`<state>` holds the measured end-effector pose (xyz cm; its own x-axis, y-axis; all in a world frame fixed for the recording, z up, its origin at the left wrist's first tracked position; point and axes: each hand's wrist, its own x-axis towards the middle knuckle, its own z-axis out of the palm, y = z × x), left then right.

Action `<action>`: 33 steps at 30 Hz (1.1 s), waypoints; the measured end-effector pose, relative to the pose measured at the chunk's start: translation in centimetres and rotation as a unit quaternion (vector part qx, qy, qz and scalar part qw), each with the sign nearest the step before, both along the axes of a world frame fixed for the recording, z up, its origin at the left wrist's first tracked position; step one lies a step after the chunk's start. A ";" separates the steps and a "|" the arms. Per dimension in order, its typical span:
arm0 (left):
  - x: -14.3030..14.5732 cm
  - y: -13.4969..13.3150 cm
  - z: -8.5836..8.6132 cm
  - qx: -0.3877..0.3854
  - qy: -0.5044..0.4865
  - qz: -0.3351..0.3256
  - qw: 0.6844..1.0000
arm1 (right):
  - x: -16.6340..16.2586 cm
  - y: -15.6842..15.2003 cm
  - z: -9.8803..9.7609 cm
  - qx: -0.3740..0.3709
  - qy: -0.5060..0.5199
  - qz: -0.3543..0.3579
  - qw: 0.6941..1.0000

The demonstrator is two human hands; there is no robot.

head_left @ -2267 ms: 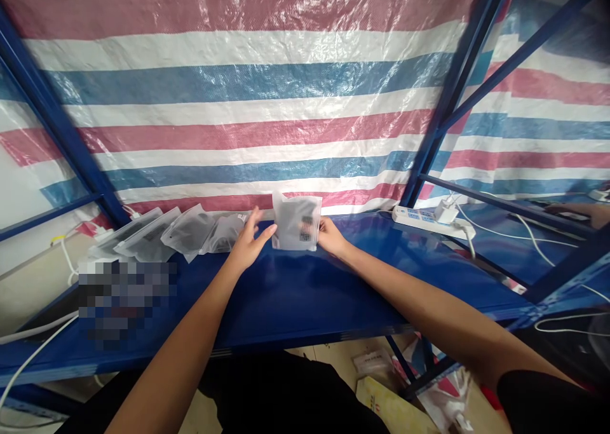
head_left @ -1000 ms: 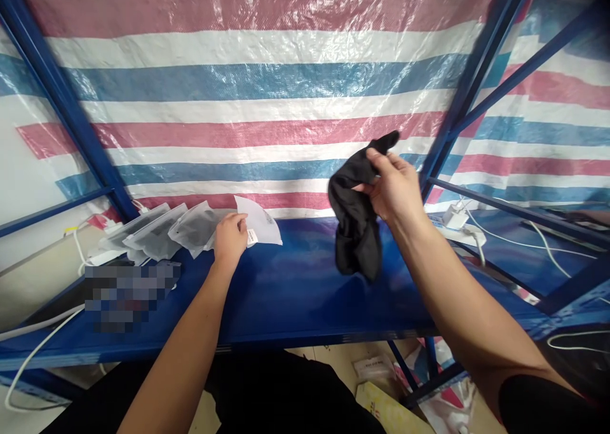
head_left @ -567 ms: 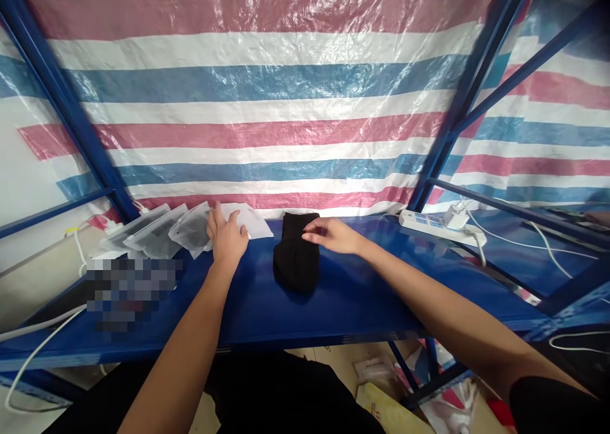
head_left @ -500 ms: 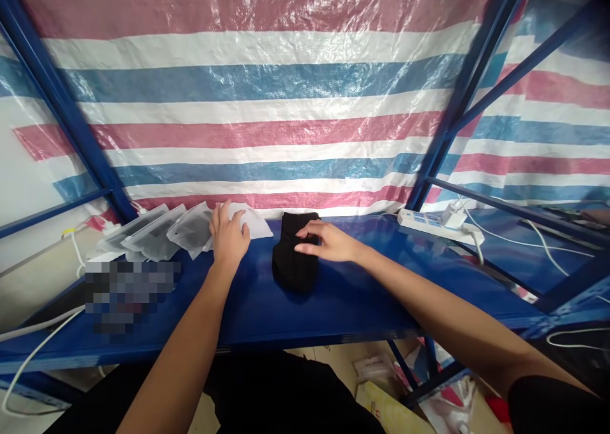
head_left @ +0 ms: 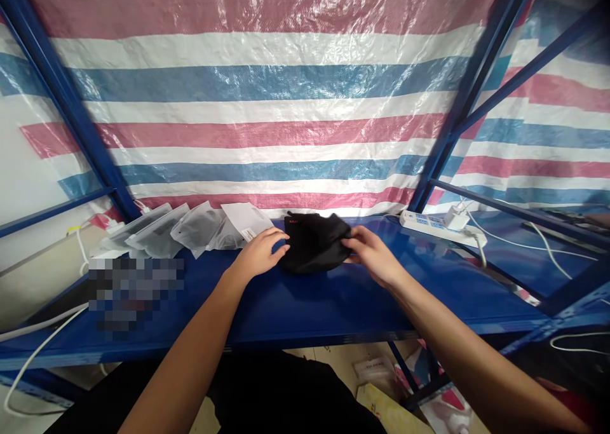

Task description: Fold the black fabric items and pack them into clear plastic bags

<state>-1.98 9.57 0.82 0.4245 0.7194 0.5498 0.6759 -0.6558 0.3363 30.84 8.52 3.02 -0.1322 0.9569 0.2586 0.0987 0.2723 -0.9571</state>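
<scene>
A black folded cloth item [head_left: 314,246], sock-like in outline, lies on the blue tabletop [head_left: 305,307] against its back part. Small red lettering shows near its upper left corner. My right hand [head_left: 372,253] pinches its right end between thumb and fingers, raising that side a little. At the left edge of the cloth is my left hand [head_left: 260,253], its thumb and fingers apart and holding nothing; whether the fingertips touch the cloth I cannot tell. Just behind the left hand, a white-backed clear bag [head_left: 248,218] with a small label lies at the end of a row.
Several frosted zip bags [head_left: 159,230] with dark contents overlap along the back left. A blurred patch [head_left: 136,294] covers something at the front left. A white power strip [head_left: 441,227] with plugs and cables sits at the back right. Blue metal posts [head_left: 457,116] frame the striped sheet [head_left: 267,91].
My left hand has come off the bags and moved right, down to the cloth. My right hand now grips the cloth and has spread or turned it toward the right.
</scene>
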 end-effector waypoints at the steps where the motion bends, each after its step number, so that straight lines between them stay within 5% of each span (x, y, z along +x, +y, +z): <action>1: 0.4 -0.1 -0.2 -0.009 0.006 -0.012 1.000 | 1.6 -0.7 -0.6 -0.067 0.074 -0.014 0.995; 3: 1.3 -0.3 -0.5 -0.026 0.022 -0.034 0.999 | 4.6 -2.2 -2.0 -0.150 0.131 -0.032 0.979; 5: 2.0 -0.4 -0.7 -0.042 0.038 -0.053 0.997 | 7.2 -3.6 -2.9 -0.150 0.094 -0.085 0.981; 7: 2.4 -0.4 -0.9 -0.052 0.046 -0.059 0.996 | 8.9 -4.4 -3.0 -0.079 -0.004 -0.184 0.980; 10: 2.5 -0.4 -1.1 -0.060 0.045 -0.051 0.996 | 9.3 -4.7 -1.5 0.098 -0.192 -0.286 0.934; 13: 2.4 -0.2 -1.4 -0.079 0.052 -0.051 0.994 | 7.2 -4.6 0.5 0.185 -0.326 -0.188 0.908; 16: 2.4 -0.1 -1.3 -0.076 0.060 -0.046 0.994 | 3.7 -4.6 1.0 0.187 -0.390 0.012 0.902; 19: 2.2 0.0 -0.6 -0.011 0.060 -0.007 0.998 | 1.2 -4.6 0.0 0.139 -0.466 0.121 0.865; 23: 0.7 0.2 0.2 0.077 0.060 0.159 0.982 | 1.9 -3.8 -1.5 0.016 -0.553 0.116 0.825; 26: -1.2 0.5 0.1 0.067 0.070 0.284 0.954 | 4.1 -3.2 -1.7 -0.016 -0.582 0.076 0.809; 31: -2.9 1.0 -0.2 -0.001 0.086 0.330 0.940 | 4.2 -4.7 0.6 -0.078 -0.654 -0.026 0.752; 33: -2.8 1.0 -0.1 -0.012 0.088 0.328 0.940 | 2.7 -5.7 2.4 -0.062 -0.650 -0.028 0.757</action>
<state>-4.74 10.57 0.70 -0.0318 0.8692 0.4935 0.9792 -0.0720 0.1898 33.57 2.79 5.43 -0.1571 0.9765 -0.1475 0.9869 0.1499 -0.0593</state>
